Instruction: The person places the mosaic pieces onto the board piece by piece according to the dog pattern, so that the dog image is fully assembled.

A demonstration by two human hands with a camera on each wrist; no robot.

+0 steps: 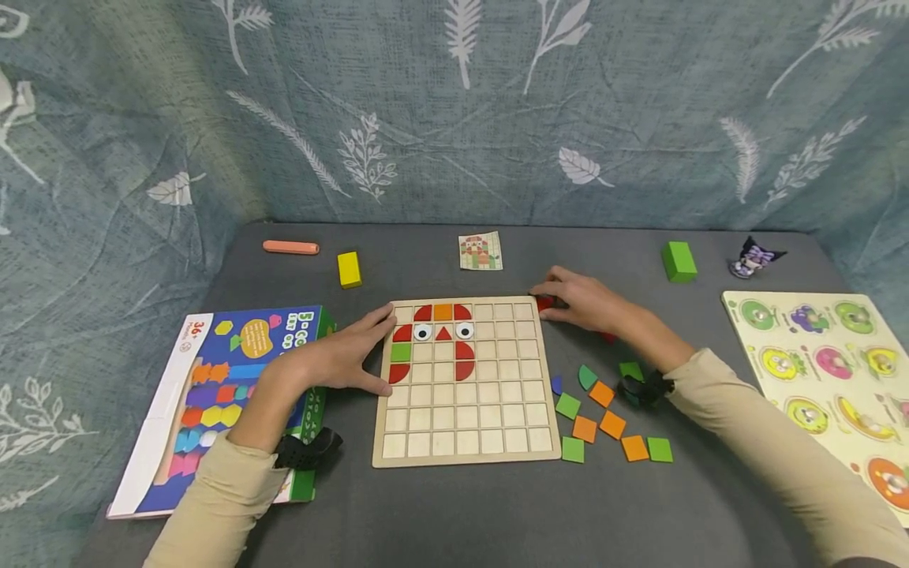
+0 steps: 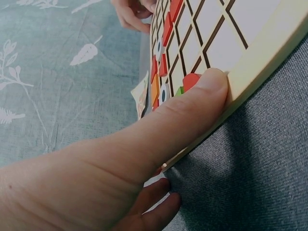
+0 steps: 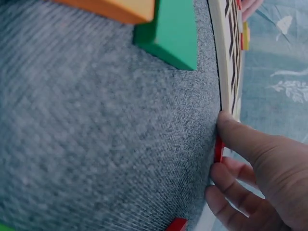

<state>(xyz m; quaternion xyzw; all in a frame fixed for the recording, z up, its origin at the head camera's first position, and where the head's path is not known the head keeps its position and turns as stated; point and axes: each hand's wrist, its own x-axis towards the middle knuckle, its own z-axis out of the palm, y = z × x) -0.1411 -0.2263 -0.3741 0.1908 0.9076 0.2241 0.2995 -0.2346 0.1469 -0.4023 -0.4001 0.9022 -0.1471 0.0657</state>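
A wooden grid board lies on the grey table, its upper left cells filled with red, orange and green tiles and two round eye pieces. My left hand rests along the board's left edge, thumb on the rim and fingers stretched out. At the upper right corner, my right hand pinches a red tile between thumb and fingers, beside the board's edge. Another red tile lies close by on the cloth, partly under that hand in the head view.
Loose orange, green and blue tiles lie right of the board. A picture card is behind it, with a yellow block. Left stands a colourful box; right are a green block, a figurine and a fruit puzzle.
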